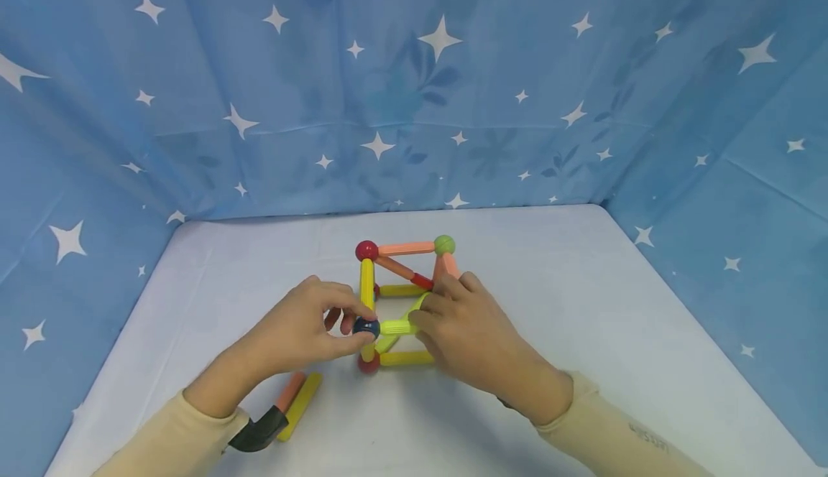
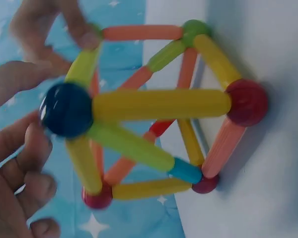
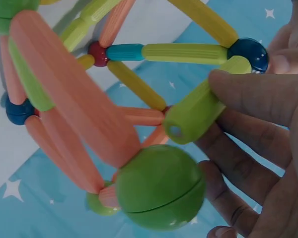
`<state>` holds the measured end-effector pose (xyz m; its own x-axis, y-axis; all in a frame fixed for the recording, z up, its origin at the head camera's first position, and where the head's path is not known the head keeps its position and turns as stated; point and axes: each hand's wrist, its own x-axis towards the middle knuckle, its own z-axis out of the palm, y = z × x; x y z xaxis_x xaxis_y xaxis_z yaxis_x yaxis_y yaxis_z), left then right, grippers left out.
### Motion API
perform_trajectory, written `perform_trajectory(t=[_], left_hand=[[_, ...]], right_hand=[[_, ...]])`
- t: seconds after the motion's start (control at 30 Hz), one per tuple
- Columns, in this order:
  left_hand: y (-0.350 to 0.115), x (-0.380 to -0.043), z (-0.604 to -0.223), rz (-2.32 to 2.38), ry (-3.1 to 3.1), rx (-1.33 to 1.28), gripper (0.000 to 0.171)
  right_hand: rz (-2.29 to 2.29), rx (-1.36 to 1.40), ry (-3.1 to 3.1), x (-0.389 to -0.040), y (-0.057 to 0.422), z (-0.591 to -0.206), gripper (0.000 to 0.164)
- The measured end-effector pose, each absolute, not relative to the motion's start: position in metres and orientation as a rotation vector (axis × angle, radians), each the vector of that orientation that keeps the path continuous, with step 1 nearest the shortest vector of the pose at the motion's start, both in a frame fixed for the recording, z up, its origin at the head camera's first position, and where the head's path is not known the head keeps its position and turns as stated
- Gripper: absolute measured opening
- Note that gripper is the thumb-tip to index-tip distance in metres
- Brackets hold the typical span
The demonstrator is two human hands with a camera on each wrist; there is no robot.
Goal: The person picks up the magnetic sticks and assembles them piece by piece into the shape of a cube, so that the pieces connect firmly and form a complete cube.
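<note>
A frame of magnetic rods and balls stands on the white table. My left hand (image 1: 304,326) pinches the dark blue ball (image 2: 67,110) at a top corner between thumb and forefinger. From that ball a yellow rod (image 2: 161,104) runs down to a red ball (image 2: 247,102). The lime-green rod (image 3: 203,104) is pinched by my right hand (image 1: 472,333), and one end meets the blue ball. Its other end, with a silver magnet showing, stands apart from the large green ball (image 3: 160,187) in the right wrist view. My right hand hides this corner in the head view.
An orange rod (image 1: 290,391) and a yellow rod (image 1: 302,406) lie loose on the table (image 1: 582,304) near my left forearm. A black wrist mount (image 1: 259,430) partly covers them. Blue star-patterned curtains (image 1: 388,89) stand at the back and sides.
</note>
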<state>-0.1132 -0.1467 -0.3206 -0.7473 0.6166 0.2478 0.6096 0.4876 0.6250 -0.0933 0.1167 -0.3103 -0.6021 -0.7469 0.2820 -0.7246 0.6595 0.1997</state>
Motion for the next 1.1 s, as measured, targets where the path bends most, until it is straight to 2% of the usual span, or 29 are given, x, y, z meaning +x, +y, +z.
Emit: perform_trajectory(t=[0.17, 0.27, 0.37, 0.47, 0.6, 0.7, 0.93, 1.1], left_hand=[[-0.128, -0.108, -0.325, 0.694, 3.075, 1.320, 0.036], [-0.121, -0.106, -0.329, 0.558, 3.176, 1.387, 0.029], [-0.120, -0.105, -0.332, 0.602, 3.184, 1.357, 0.021], [-0.121, -0.105, -0.334, 0.697, 3.158, 1.315, 0.021], [-0.123, -0.105, -0.335, 0.750, 3.147, 1.295, 0.019], [-0.123, -0.105, -0.335, 0.763, 3.154, 1.279, 0.017], [-0.118, -0.106, -0.333, 0.761, 3.141, 1.267, 0.016], [-0.128, -0.104, -0.327, 0.861, 3.046, 1.178, 0.027]], right_hand=[[-0.012, 1.159, -2.515, -0.095, 0.120, -0.314, 0.026], [0.056, 1.174, -2.499, -0.096, 0.123, -0.317, 0.027], [0.159, 1.178, -2.536, -0.098, 0.133, -0.315, 0.037], [0.309, 1.067, -2.614, -0.099, 0.152, -0.309, 0.045], [0.491, 0.860, -2.765, -0.100, 0.175, -0.307, 0.048], [0.558, 0.814, -2.891, -0.102, 0.181, -0.312, 0.053], [0.614, 0.861, -2.927, -0.102, 0.181, -0.328, 0.046], [0.602, 0.819, -2.943, -0.102, 0.186, -0.327, 0.046]])
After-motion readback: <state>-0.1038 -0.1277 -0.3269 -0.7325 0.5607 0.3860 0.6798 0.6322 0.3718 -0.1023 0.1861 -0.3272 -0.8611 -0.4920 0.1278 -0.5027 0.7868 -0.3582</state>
